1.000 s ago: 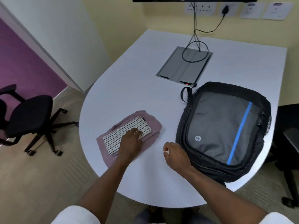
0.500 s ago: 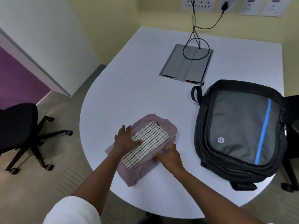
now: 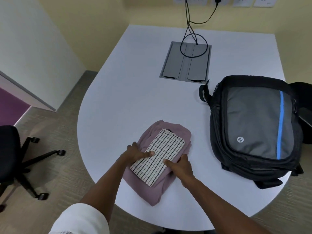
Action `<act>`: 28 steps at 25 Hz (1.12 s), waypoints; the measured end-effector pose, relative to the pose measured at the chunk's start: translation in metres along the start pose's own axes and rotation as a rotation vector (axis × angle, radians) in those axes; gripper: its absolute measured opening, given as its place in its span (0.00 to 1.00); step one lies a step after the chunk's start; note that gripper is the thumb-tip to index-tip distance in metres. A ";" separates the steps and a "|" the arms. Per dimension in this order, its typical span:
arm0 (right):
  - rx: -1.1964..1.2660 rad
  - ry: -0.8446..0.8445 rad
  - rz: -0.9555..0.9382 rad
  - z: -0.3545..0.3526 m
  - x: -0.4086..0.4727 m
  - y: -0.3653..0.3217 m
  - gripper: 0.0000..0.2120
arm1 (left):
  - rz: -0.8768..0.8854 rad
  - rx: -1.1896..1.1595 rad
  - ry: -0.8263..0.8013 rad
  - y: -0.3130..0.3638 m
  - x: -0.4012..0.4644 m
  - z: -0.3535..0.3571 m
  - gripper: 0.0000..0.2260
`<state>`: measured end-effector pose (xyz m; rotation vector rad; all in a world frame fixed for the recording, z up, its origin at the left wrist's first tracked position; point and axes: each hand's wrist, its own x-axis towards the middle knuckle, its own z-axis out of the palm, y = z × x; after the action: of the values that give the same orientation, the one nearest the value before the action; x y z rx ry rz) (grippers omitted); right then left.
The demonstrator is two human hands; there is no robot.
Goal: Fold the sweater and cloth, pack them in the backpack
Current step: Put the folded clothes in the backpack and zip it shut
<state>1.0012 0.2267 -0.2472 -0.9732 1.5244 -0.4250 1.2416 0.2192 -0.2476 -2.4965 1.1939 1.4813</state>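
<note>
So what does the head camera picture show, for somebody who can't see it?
Two hands, the left hand and right hand, grip the sides of a folded striped cloth stacked on a folded mauve sweater on a white table. A closed black and grey backpack lies flat to the right.

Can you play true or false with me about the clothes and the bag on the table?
1. The striped cloth lies on top of the folded pink sweater. True.
2. The backpack is open with the clothes inside. False: it lies beside the pile, its visible zips closed, and the clothes are still on the table.
3. The left hand and the right hand both touch the pile. True.
4. The backpack has a red stripe. False: the stripe is blue.
5. A black cable runs from the wall to the grey panel in the table. True.
</note>
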 end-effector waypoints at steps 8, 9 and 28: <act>0.059 0.016 -0.037 -0.009 0.020 -0.006 0.38 | 0.021 -0.423 -0.125 -0.007 -0.002 0.020 0.55; 0.070 0.009 -0.012 -0.010 0.022 -0.004 0.41 | 0.019 -0.449 -0.139 -0.009 -0.004 0.024 0.51; -0.195 -0.017 -0.177 -0.013 -0.009 -0.011 0.59 | 0.057 -0.752 0.064 0.016 -0.039 0.071 0.46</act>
<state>0.9920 0.2235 -0.2308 -1.2673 1.4895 -0.3963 1.1682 0.2570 -0.2525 -2.9665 0.8079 2.2061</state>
